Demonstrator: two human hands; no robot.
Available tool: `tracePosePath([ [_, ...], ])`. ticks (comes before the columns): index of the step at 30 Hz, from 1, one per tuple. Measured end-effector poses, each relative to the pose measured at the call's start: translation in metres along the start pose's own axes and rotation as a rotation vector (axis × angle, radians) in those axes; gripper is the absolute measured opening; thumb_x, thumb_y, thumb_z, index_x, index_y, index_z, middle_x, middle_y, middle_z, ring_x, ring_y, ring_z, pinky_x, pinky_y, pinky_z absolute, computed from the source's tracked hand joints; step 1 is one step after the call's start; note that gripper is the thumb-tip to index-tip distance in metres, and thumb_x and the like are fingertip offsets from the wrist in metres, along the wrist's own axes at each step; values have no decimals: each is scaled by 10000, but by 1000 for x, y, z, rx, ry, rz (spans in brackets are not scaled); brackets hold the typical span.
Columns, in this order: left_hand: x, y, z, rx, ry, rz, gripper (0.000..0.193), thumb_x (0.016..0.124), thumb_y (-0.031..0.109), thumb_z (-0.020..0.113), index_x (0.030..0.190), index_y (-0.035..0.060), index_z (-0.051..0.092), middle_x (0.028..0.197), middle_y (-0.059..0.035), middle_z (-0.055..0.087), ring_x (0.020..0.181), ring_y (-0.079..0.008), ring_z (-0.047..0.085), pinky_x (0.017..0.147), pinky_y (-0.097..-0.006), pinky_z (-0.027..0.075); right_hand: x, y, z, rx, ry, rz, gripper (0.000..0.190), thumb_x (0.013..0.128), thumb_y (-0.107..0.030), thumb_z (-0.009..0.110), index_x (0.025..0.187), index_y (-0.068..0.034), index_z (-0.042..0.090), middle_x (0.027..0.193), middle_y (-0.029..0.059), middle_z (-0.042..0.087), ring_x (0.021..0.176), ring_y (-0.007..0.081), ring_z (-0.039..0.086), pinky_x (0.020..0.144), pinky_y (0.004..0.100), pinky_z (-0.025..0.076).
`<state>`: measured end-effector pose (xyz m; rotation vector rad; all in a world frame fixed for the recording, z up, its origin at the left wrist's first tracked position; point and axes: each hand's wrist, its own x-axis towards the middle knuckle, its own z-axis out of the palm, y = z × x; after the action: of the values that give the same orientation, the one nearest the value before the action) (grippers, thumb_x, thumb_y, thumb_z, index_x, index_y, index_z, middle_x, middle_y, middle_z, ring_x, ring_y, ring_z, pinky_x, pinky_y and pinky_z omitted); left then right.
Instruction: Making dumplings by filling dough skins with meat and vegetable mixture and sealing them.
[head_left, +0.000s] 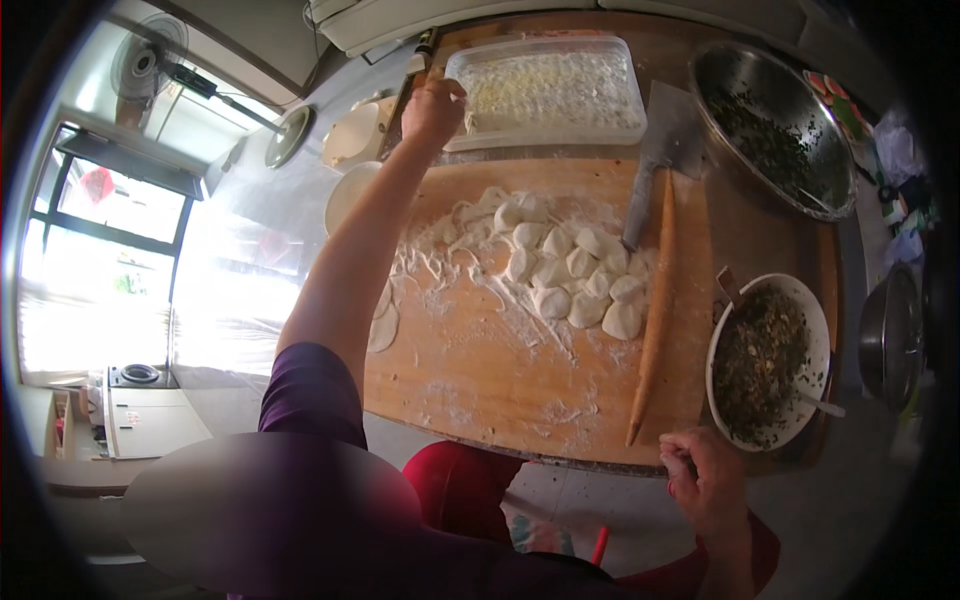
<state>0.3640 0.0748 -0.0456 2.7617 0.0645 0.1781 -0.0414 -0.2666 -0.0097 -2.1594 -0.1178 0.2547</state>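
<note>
My left hand (435, 112) reaches to the near left corner of a clear plastic tray (547, 142) dusted with flour; its fingers are curled, and whether they hold anything is unclear. My right hand (701, 472), fingers bent, is at the board's front right corner, beside a white bowl (715, 375) of chopped filling with a spoon (821, 405) in it. Several floured dough pieces (553, 302) lie grouped on the wooden board (480, 375). To their right lies a wooden rolling pin (656, 322). Flat dough rounds (384, 330) are partly hidden by my left arm.
A metal cleaver or broad scraper (673, 127) lies behind the rolling pin. A large steel bowl (840, 150) with chopped greens stands at the back right. Pale round containers (349, 135) are left of the board. A fan (146, 64) stands farther left, and another metal bowl (892, 337) is at the far right.
</note>
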Motion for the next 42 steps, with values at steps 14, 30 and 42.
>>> tracePosePath([
  [14,2,21,5,465,-116,80,247,798,186,545,996,123,679,1050,-129,674,979,-287,655,797,-405,528,0,-1,1,23,-40,69,157,839,-27,611,994,-6,595,908,144,614,806,280,633,717,354,511],
  [30,-104,-4,-67,52,324,280,263,848,312,560,895,85,684,842,-185,647,849,-371,615,749,-447,491,-5,2,9,6,111,-86,128,844,-21,586,969,0,604,824,118,615,707,229,610,653,316,491],
  [42,-256,-170,-64,54,128,-347,313,810,366,607,936,95,701,890,-148,696,847,-304,675,760,-396,519,-42,39,-32,-78,998,-374,140,924,-48,548,1040,13,499,883,55,503,756,115,466,670,249,410],
])
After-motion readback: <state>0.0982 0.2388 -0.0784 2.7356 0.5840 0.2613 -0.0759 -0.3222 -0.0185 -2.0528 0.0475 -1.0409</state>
